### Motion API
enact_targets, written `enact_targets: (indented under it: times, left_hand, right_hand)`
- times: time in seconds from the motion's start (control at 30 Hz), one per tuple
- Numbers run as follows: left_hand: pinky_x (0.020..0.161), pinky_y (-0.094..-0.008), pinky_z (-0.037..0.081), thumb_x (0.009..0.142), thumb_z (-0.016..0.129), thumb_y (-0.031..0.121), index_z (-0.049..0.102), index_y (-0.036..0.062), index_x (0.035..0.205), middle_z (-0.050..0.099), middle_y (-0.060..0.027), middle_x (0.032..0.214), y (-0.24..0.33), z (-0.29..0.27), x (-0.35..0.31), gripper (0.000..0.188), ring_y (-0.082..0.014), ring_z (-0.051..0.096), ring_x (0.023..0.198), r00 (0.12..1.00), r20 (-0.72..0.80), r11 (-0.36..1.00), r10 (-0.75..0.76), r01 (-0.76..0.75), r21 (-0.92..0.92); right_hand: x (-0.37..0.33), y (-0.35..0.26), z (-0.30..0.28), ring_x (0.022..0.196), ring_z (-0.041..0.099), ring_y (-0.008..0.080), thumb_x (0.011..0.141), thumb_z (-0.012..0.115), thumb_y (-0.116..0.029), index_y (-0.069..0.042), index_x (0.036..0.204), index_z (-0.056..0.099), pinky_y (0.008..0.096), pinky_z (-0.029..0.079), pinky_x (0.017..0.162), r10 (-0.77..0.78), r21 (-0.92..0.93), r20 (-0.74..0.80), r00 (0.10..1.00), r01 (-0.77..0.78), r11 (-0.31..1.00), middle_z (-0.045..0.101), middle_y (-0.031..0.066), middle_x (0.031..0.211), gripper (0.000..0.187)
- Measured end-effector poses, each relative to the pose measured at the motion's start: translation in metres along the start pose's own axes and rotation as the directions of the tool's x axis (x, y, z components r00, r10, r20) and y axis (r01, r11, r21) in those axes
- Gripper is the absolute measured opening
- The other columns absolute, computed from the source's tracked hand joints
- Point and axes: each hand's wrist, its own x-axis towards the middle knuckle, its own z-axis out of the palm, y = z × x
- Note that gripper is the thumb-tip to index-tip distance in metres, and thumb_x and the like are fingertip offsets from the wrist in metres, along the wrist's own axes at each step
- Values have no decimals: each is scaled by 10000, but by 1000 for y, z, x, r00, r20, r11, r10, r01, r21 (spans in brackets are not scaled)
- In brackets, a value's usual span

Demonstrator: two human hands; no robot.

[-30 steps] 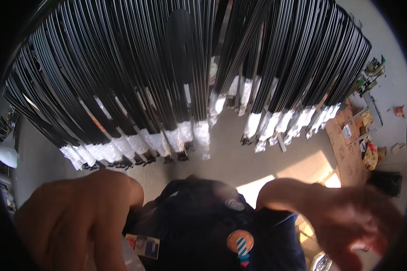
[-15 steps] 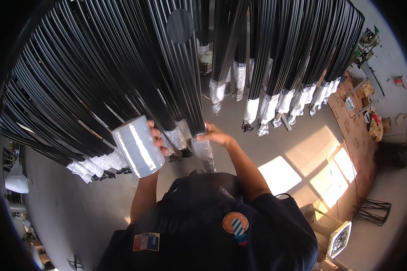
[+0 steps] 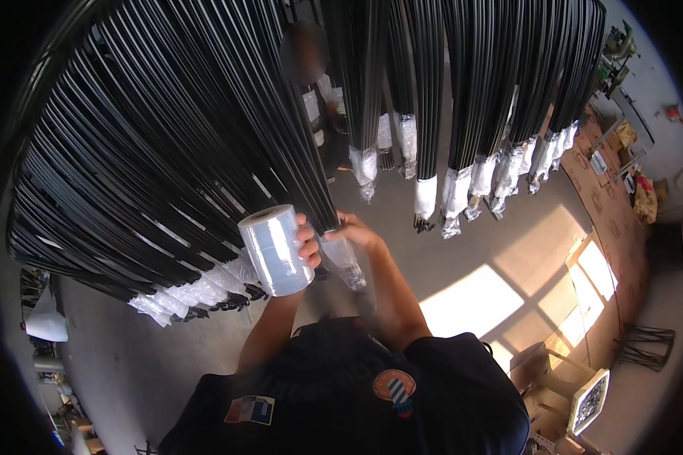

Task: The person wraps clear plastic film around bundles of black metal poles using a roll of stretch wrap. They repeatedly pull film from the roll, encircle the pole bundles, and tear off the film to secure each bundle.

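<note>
A thick roll of clear stretch film (image 3: 275, 254) is in my left hand (image 3: 308, 241), whose fingers curl around its right side from behind. My right hand (image 3: 354, 230) closes on the lower part of a bundle of long black rods (image 3: 311, 186), just beside the roll. Clear film (image 3: 344, 262) covers that bundle's end and hangs below my right hand. The roll's edge sits close to the bundle; whether a strip of film links them I cannot tell.
Many more black rod bundles (image 3: 152, 152) crowd the left, their ends in clear film (image 3: 205, 284). Further wrapped bundles (image 3: 463, 136) stand in a row to the right. Part of another person (image 3: 322, 91) shows behind the rods. A yellowish stool-like stand (image 3: 561, 379) is at lower right.
The roll in my left hand has moved right, closer to my right hand. My right hand stays on the bundle. Another person has come into view between the bundles.
</note>
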Motion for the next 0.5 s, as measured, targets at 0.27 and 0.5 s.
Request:
enact_targets:
  times: [0.27, 0.5]
  left_hand:
    - [777, -433, 386, 829, 465, 397, 276, -2, 1267, 455, -125, 1082, -12, -1, -43, 622, -260, 470, 898, 988, -151, 997, -10, 21, 74]
    - [840, -433, 351, 827, 455, 391, 273, 13, 1281, 414, -123, 1165, -15, -12, -95, 619, -260, 443, 967, 991, -137, 1000, 6, -4, 19]
  right_hand:
    - [-11, 3, 1, 929, 497, 112, 676, 727, -141, -13, 1187, 438, 231, 389, 816, -28, -57, -53, 998, 25, 998, 577, 44, 1005, 600]
    - [-13, 10, 0, 895, 496, 84, 727, 686, -111, -16, 1156, 443, 225, 399, 797, -82, -60, -38, 996, 80, 995, 568, 14, 996, 502]
